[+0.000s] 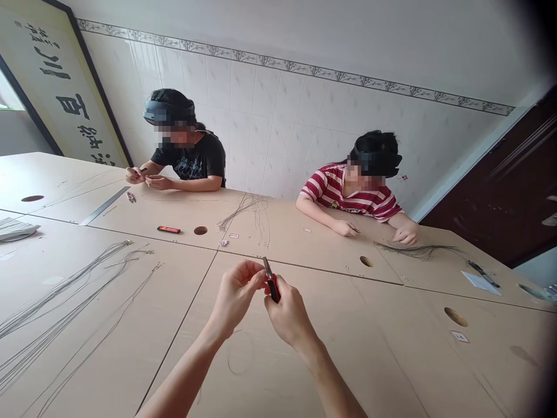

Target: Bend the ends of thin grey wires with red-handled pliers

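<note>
My right hand (289, 313) is closed around red-handled pliers (270, 281), jaws pointing up and away. My left hand (237, 293) pinches its fingertips right at the plier jaws; what it pinches is too small to make out. A thin wire loop (238, 351) hangs or lies below my hands over the tan table (369, 348). Both hands hover above the table's near middle.
Several long wires (65, 296) are spread over the table's left part. Two other people sit across the table working on wires: one in a black shirt (191, 159), one in a striped shirt (348, 194). A red-black tool (169, 229), wire bundles (248, 209) and round table holes (455, 316) lie between.
</note>
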### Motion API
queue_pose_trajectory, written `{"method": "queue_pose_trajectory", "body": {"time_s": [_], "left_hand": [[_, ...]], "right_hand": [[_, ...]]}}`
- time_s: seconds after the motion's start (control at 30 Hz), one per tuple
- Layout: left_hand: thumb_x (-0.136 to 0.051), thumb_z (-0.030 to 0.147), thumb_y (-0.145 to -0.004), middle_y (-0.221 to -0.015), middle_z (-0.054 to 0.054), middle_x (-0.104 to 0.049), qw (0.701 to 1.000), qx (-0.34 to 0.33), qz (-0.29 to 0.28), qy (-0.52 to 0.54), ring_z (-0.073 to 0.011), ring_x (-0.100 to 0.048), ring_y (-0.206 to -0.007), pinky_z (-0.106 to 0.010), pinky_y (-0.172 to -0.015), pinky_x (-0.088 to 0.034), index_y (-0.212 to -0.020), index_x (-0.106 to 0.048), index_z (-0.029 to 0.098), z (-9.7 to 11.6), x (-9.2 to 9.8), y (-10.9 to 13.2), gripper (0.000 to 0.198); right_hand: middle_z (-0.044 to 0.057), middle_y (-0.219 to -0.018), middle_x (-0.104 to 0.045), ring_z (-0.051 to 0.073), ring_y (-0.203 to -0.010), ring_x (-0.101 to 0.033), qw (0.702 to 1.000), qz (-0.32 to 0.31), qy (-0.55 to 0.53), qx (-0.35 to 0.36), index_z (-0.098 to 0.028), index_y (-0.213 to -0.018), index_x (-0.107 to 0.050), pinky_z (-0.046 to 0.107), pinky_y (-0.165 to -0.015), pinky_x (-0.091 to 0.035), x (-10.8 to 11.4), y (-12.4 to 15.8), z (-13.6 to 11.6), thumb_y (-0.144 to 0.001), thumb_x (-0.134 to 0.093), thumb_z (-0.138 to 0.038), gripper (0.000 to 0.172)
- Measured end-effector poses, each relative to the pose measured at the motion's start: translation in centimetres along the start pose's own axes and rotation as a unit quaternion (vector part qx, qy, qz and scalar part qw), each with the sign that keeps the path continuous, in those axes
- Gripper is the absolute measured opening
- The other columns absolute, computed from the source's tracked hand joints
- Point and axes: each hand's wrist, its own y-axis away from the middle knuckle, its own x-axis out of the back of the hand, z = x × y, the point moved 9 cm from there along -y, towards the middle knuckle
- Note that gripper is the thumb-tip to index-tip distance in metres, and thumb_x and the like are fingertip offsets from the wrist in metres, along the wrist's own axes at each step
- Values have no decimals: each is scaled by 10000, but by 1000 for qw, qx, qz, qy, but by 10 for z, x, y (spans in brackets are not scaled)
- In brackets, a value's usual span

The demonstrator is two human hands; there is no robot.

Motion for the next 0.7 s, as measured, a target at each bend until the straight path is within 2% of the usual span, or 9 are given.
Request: {"method": "queue_pose_trajectory", "body": {"time_s": [0.17,0.3,0.4,0.57,0.7], "left_hand": [[-638,362,-844,-775,-31,-673,1000,-8,1,1,-167,-631,-753,-313,-776,-496,-791,-633,160,-4,2,-3,209],[-675,402,-811,-751,-21,-654,1000,22,-8,11,-156,-600,-747,-310,-792,-473,-776,-637,165,-10,4,-2,243],[-683,407,-798,-709,-7,-618,998,46,-32,17,-140,-552,-707,-301,-775,-456,-754,-653,168,-11,0,1,244],[-678,395,-792,-708,-15,-601,996,58,-59,14,-147,-520,-712,-304,-758,-435,-731,-672,173,-10,-5,5,230],[-697,391,-770,-686,-9,-594,996,65,-58,19,-144,-508,-696,-293,-735,-425,-705,-673,173,-12,-8,5,229]], "right_hand": [[19,-806,-625,167,-693,-554,999,4,-32,30,-201,-903,-576,262,-612,-417,6,2,-4,-744,-516,-145,179],[-10,-753,-532,138,-642,-488,994,12,-109,7,-192,-937,-545,259,-615,-418,17,3,3,-835,-561,-325,169],[-26,-731,-476,121,-629,-445,986,28,-159,28,-199,-911,-516,244,-607,-404,25,4,1,-873,-550,-395,203],[-28,-691,-476,117,-602,-429,984,19,-168,62,-201,-839,-506,238,-582,-404,25,6,-8,-897,-527,-402,211],[-38,-664,-464,114,-582,-419,986,13,-151,70,-206,-808,-479,235,-573,-393,22,6,-9,-918,-501,-405,228]]}}
